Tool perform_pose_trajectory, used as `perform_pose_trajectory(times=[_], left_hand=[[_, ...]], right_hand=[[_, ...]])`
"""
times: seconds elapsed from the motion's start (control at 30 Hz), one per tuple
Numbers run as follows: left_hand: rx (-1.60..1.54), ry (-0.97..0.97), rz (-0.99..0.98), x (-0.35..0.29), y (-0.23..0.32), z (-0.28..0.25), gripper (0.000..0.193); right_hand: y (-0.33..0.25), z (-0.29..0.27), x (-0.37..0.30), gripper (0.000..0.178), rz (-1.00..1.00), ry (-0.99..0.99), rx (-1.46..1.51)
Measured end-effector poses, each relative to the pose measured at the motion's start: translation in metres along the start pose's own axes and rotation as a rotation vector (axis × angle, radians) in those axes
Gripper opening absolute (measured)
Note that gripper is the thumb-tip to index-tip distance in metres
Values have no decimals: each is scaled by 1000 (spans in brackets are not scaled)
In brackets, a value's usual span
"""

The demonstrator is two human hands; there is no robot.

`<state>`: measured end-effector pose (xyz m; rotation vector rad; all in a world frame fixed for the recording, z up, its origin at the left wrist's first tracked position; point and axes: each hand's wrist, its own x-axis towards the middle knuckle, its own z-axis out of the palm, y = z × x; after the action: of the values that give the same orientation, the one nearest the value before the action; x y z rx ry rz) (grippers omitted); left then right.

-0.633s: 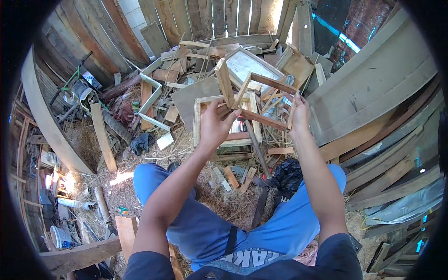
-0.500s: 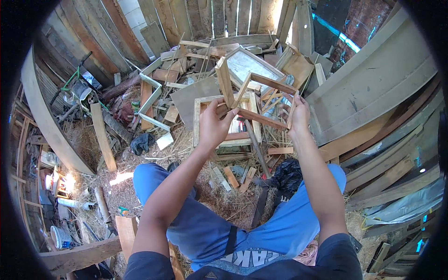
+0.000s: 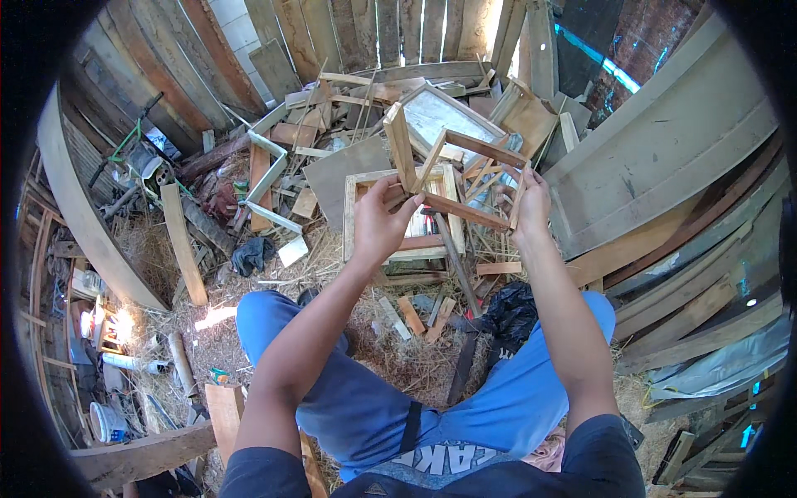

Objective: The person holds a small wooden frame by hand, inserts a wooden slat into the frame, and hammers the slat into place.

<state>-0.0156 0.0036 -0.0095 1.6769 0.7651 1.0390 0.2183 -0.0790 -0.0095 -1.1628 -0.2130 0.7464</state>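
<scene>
Rough plank walls (image 3: 390, 33) rise beyond left hand (image 3: 383, 224) and right hand (image 3: 533, 207), each grip closed around one slim-barred wooden frame (image 3: 469, 213).

wooden frame (image 3: 469, 212): tan to reddish brown
trousers (image 3: 349, 423): mid blue
t-shirt (image 3: 602, 456): navy with white lettering
plastic bag (image 3: 508, 314): black
framed panel (image 3: 444, 120): whitish, mottled with grey
leaning board (image 3: 664, 153): grey-brown with dark specks
plank wall (image 3: 340, 29): grey and brown stripes
</scene>
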Motion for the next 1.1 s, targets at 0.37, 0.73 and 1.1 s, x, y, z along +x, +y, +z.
perform_pose_trajectory(times=[0.37, 0.73, 1.1], left_hand=[[2, -23, -30, -1, 2, -2, 40], [-53, -12, -88, 12, 10, -13, 32], [107, 104, 64, 12, -3, -7, 24]], right_hand=[[-1, -5, 3, 28, 16, -48, -16], [2, -3, 6, 23, -36, -24, -37], [-2, 8, -7, 24, -44, 45, -19]])
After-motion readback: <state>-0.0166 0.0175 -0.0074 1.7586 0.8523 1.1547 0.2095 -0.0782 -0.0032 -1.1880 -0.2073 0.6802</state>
